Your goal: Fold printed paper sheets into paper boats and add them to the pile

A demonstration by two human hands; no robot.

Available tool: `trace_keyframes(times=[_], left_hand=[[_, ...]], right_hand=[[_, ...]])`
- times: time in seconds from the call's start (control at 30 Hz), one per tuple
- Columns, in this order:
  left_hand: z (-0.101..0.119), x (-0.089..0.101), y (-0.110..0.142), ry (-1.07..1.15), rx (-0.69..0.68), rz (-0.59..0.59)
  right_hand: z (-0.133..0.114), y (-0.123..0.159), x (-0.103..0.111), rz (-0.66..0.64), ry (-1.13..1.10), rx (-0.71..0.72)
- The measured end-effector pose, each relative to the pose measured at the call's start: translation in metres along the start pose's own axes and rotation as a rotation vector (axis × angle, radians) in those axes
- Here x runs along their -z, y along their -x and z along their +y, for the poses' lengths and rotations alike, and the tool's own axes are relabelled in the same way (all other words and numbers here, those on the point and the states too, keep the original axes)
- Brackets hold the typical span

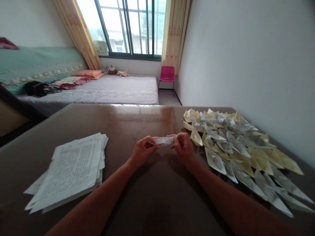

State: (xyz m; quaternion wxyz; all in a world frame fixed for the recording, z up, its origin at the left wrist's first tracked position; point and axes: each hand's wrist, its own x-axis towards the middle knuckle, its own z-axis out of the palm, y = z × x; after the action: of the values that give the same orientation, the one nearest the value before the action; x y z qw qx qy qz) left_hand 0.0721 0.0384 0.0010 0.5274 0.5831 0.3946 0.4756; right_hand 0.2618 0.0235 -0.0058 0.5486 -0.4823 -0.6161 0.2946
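Note:
Between my two hands is a small folded paper boat point(165, 141), white with printed text, held just above the brown table. My left hand point(145, 148) pinches its left end between thumb and fingers. At the opposite end, my right hand point(183, 146) grips the paper in the same way, its fingers curled. To the right lies a wide pile of folded paper boats point(222, 137), some white with print and some yellowish. A stack of printed paper sheets point(71, 167) lies to the left, its edges uneven.
The glossy brown table point(118, 126) reaches toward a bed point(128, 88) with folded bedding and soft toys. A pink chair point(167, 74) stands beyond, by the window point(130, 28). A white wall point(246, 55) runs along the right side.

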Motion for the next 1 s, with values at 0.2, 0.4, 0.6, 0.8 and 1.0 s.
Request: trace_keyframes(times=[0.2,0.4,0.6,0.8,1.0], left_hand=[[-0.004,0.0,-0.002,-0.131,-0.051,0.136],[-0.003,0.001,-0.001,-0.304,-0.095,0.207],[-0.004,-0.002,0.001,-0.262,-0.108,0.111],[-0.004,0.002,-0.004,-0.292,-0.081,0.121],[-0.008,0.011,-0.011,-0.353,-0.038,0.086]], right_hand=[[-0.008,-0.003,-0.002,-0.016,-0.114,-0.048],[-0.004,-0.004,-0.002,-0.182,-0.252,-0.193],[0.003,-0.006,-0.004,-0.214,-0.232,-0.234],[0.002,-0.011,-0.005,-0.193,-0.394,-0.265],[0.016,-0.013,-0.004,-0.267,-0.348,-0.222]])
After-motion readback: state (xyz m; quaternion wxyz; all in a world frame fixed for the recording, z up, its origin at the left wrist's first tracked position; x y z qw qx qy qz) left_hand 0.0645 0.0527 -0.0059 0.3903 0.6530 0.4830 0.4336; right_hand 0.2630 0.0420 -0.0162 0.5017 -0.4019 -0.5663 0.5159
